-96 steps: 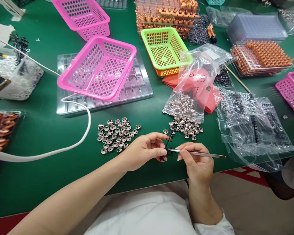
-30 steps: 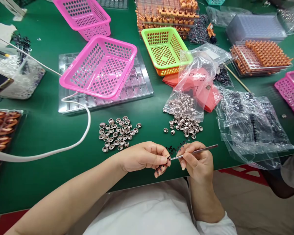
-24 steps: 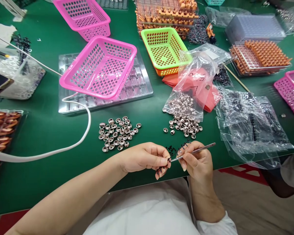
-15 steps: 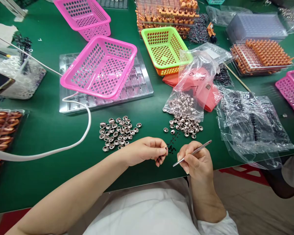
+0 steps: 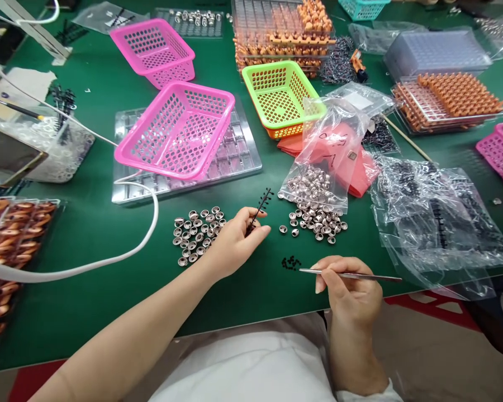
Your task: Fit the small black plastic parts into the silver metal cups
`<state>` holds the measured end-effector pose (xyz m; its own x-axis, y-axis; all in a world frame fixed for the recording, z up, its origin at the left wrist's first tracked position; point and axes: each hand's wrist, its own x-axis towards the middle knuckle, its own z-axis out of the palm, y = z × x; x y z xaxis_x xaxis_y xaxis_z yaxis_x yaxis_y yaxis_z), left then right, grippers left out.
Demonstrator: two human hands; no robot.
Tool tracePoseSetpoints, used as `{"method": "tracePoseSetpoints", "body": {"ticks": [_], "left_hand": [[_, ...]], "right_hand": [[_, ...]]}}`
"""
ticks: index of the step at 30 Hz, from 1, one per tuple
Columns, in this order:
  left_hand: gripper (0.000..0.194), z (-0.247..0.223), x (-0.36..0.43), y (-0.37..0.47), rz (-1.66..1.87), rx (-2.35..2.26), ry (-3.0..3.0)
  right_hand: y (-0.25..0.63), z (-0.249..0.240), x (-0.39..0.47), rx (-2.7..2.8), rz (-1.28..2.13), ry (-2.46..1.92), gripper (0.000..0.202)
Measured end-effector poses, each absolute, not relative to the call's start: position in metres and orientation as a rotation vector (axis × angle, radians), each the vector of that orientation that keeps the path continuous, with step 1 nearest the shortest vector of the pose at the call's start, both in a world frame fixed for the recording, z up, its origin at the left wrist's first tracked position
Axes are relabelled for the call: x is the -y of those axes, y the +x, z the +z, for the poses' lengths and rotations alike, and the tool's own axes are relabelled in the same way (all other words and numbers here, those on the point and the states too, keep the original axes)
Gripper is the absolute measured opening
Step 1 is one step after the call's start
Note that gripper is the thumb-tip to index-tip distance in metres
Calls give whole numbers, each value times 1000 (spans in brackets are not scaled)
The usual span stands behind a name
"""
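Evidently, in the head view, both hands are occupied. The left hand [image 5: 238, 241] grips a black, branched plastic strip [image 5: 263, 204] near its lower end, leaving the upper branches projecting past the fingers; this hold appears to keep the small side pieces exposed. The strip is above the green tabletop [image 5: 251, 301], beside the scattered, cup-shaped silver metal pieces [image 5: 200, 228]. Whether the hand touches those pieces cannot be determined.

The right hand [image 5: 356, 293] holds a slender, pointed silver metal tool [image 5: 377, 277] between thumb and fingers, pen-fashion, presumably for fine control. Its tip lies just beside a small cluster of black bits [image 5: 291, 263]; contact cannot be confirmed. The bits are grouped between the hands, likely for easy access.

A clear plastic bag [image 5: 295, 173] lies with its mouth towards the person, and more silver pieces [image 5: 323, 223] spill from it, an arrangement that probably keeps them within reach. A pink perforated plastic basket [image 5: 180, 125] rests on a clear compartmented plastic tray [image 5: 241, 146], seemingly to save table space.
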<state>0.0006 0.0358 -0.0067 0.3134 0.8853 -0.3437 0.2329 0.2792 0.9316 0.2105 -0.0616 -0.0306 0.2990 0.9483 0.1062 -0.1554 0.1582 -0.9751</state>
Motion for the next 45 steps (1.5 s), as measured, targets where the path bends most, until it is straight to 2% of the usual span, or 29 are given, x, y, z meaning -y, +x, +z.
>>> {"method": "tracePoseSetpoints", "body": {"ticks": [5,13,23,32,45], "left_hand": [[20,-8,-38,12,438,-1334,1603],[35,-11,-47,26,262,-1410,1775],[19,-13,-47,31,258,-1432,1883],[20,0,-32,15,430,-1200,1572],[17,0,-9,2,495,-1099,1422]], "right_hand": [[207,-32,58,889,866,-1194,10],[206,-34,62,944,870,-1177,14],[205,-35,63,976,918,-1131,14],[206,-34,59,902,834,-1202,9],[183,-27,55,1119,870,-1139,19]]}}
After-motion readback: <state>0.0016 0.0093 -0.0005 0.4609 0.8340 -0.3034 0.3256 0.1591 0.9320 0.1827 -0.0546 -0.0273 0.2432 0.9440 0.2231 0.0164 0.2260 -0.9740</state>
